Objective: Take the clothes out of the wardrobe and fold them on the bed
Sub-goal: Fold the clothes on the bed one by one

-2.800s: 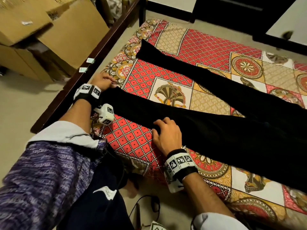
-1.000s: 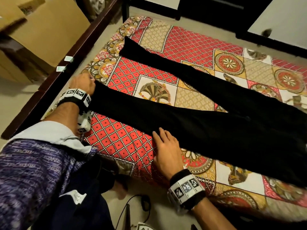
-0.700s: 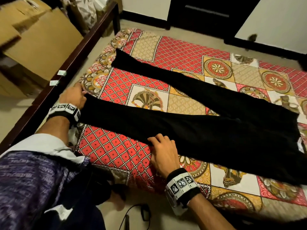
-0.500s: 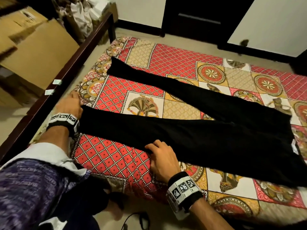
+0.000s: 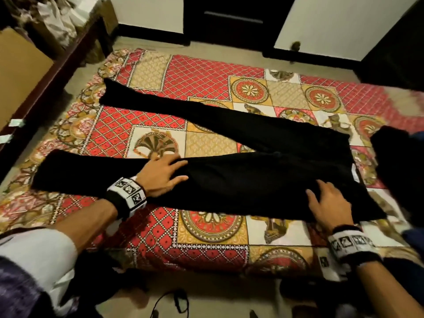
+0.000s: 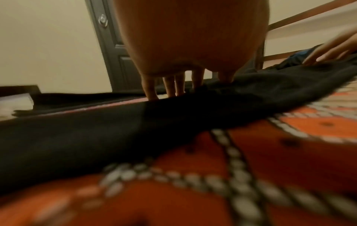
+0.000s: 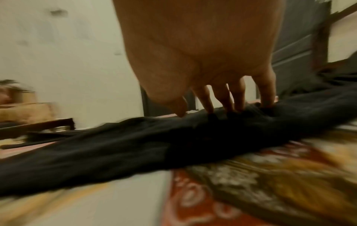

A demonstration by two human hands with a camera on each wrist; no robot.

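Pale walls [image 5: 146,12], dark door [image 5: 231,19], cardboard boxes [image 5: 20,72].

A dark garment [image 5: 397,171] at the bed's right edge is blurred and cut off by the frame. Both wrist views smear the bedspread [image 6: 251,152]. The right hand's fingers [image 7: 267,97] sink into the black trousers [image 7: 115,152], tips hidden.

One pair of black trousers [image 5: 241,171] with two legs lies spread on one bed [image 5: 206,244]. Two hands rest on it, the left hand [image 5: 160,174] and the right hand [image 5: 330,203]. One more dark garment [image 5: 394,161] lies at the right edge
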